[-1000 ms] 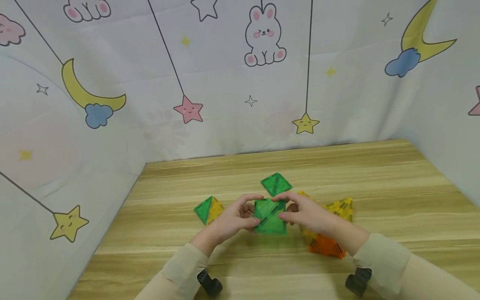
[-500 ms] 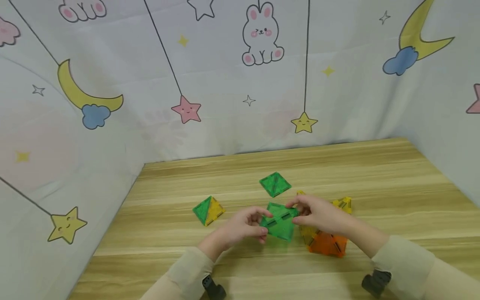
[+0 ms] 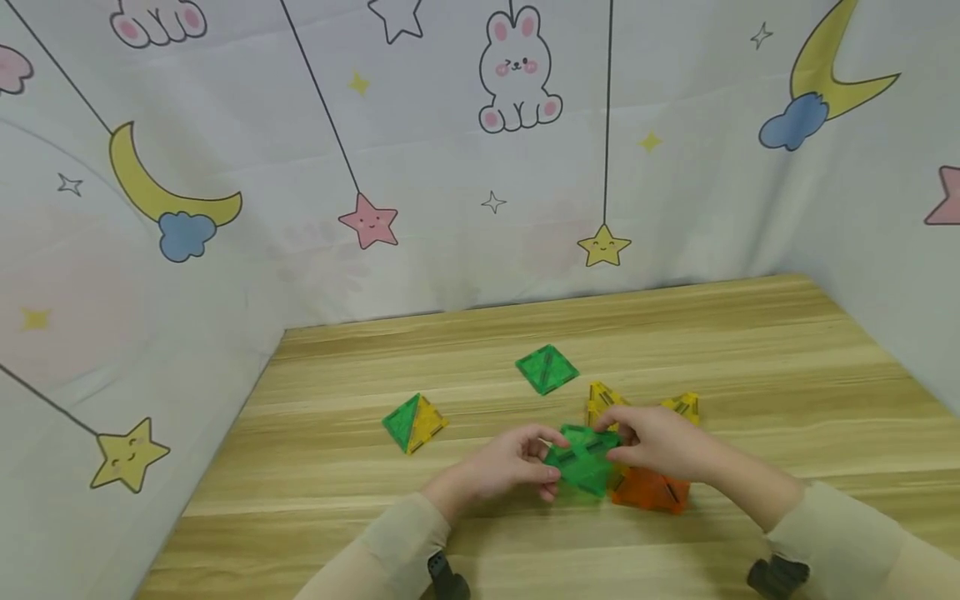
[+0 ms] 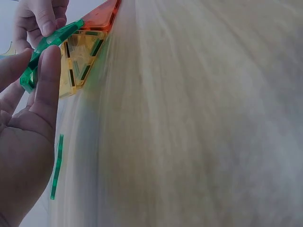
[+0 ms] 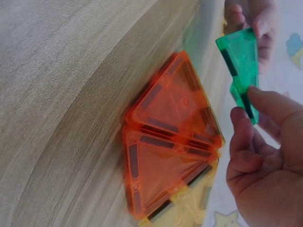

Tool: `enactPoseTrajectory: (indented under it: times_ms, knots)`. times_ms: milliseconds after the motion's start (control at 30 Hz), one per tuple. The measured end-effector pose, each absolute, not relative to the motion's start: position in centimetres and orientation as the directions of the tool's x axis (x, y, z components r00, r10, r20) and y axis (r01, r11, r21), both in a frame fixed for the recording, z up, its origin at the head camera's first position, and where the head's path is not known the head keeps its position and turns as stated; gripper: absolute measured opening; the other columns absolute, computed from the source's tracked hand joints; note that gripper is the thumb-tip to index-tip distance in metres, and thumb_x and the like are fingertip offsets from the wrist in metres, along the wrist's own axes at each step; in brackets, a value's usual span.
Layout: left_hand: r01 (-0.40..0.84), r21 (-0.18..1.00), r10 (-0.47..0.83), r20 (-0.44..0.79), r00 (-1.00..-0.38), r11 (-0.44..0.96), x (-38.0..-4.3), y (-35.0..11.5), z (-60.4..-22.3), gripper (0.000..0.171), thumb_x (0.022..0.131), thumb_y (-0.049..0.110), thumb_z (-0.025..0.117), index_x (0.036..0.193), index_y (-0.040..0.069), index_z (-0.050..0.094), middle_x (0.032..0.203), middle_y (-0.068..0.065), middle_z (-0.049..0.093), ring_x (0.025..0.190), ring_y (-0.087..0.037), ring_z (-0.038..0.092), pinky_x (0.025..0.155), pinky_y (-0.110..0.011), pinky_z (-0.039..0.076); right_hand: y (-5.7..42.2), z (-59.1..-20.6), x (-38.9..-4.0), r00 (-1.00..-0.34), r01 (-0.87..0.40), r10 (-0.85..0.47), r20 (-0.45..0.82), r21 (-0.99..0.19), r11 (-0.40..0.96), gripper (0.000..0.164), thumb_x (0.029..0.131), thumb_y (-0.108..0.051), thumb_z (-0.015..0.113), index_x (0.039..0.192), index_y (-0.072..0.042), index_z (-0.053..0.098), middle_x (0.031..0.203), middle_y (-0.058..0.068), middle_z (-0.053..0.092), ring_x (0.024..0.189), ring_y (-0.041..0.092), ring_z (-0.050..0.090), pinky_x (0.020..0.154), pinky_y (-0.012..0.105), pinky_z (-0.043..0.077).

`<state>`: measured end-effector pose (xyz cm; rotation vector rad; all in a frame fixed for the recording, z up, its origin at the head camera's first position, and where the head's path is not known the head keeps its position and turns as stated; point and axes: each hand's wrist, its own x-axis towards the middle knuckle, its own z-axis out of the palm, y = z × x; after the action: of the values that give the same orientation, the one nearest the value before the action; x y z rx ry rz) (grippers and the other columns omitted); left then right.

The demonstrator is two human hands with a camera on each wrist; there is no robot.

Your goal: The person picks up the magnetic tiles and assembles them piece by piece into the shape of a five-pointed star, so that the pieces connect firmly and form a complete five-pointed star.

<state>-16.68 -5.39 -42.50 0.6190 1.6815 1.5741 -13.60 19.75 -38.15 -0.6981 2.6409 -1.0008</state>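
My left hand and my right hand pinch green magnetic tiles from opposite sides, low over the table. A seam with dark magnet strips crosses these translucent tiles, and both wrist views show them bent along it. Just beside and partly behind my right hand stands a build of yellow tiles and orange tiles. The held green tiles overlap its left side in the head view. In the right wrist view, the thumb and fingers of my right hand grip one corner. My right hand hides the build's middle.
Behind the hands a green diamond of two triangles lies on the wooden table. Farther left lies a green and yellow diamond. A printed cloth rises along the table's back edge.
Both hands have carried the green tiles rightward and slightly nearer the front, beside the yellow and orange build. The tiles have turned, and their seam has tilted. The two diamonds stay in place.
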Motion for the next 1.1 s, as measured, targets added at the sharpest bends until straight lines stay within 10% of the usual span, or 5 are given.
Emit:
enactPoseTrajectory:
  times_ms: [1100]
  knots:
    - [-0.148, 0.970, 0.675, -0.242, -0.696, 0.195, -16.2, -3.6, -43.5, 0.026, 0.089, 0.000, 0.060, 0.115, 0.003, 0.058, 0.080, -0.009, 0.055, 0.061, -0.018, 0.062, 0.060, -0.034, 0.054, 21.9, -38.7, -14.0, -0.831, -0.419, -0.547, -0.096, -0.538, 0.731, 0.022, 0.084, -0.023, 0.071, 0.102, -0.012, 0.062, 0.065, -0.010, 0.048, 0.054, 0.003, 0.040, 0.050, 0.024, 0.037]
